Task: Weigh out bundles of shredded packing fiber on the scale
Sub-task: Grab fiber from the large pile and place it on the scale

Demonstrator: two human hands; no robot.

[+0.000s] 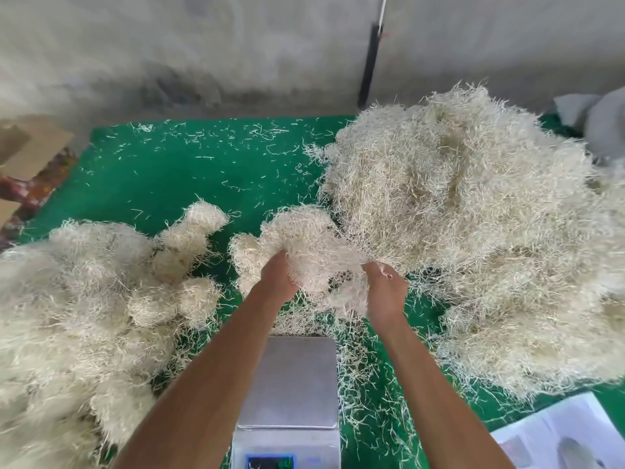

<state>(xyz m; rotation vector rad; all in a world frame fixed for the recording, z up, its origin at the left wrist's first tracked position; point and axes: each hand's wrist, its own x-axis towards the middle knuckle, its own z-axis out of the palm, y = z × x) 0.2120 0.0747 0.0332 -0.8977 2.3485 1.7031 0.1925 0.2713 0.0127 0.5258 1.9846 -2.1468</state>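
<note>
View from the head camera, looking down over a green mat (162, 177) strewn with loose pale strands. Both bare forearms reach forward from the bottom edge. The left hand (278, 277) and the right hand (385, 289) together hold up a bundle of shredded fiber (304, 245) above the mat, just beyond the far edge of the scale (291, 387). The left hand's fingers are buried in the underside of the bundle and curl into it; the right hand grasps the bundle's right edge, with strands draped over its fingers, most of which are hidden by the fiber. Strands hang down from the bundle between the two wrists. The scale sits at the bottom centre between the forearms; its metal platform carries no bundle, and its blue-framed display (270, 462) is cut off by the bottom edge, the reading too blurred to tell. To the right lies a large heap of fiber (473, 211), its near edge touching or just beside the held bundle. To the left lies a pile of rounded fiber clumps (101, 299). Cardboard (30, 147) lies off the mat at upper left; printed sheets of paper (561, 434) lie at lower right. A grey wall (203, 45) stands behind the mat.
</note>
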